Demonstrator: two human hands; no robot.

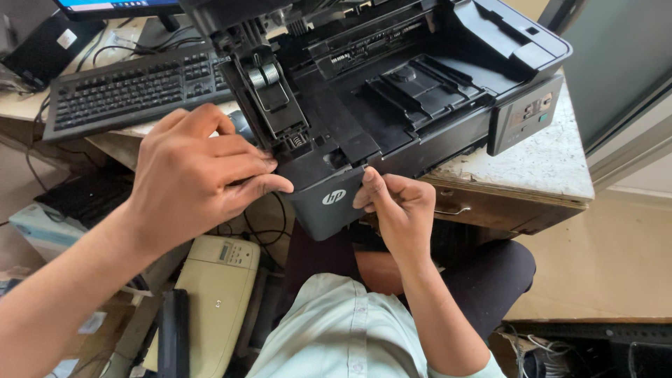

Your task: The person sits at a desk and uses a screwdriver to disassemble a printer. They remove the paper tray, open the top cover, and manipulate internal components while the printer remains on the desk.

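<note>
A black printer (420,91) lies opened up on a worn desk (532,164), its near corner hanging over the desk's edge. My left hand (196,175) grips that corner from the left, fingertips pressed against the casing just below a hinged part with a spring and rollers (269,94). My right hand (392,210) holds the same corner from the front right, thumb up against the casing's face. The printer's control panel (525,115) faces right.
A black keyboard (129,87) lies on the desk at the left, below a monitor's edge (115,7). A beige printer (213,294) stands on the floor beside my knees. Cables (539,346) and clutter lie on the floor at the right.
</note>
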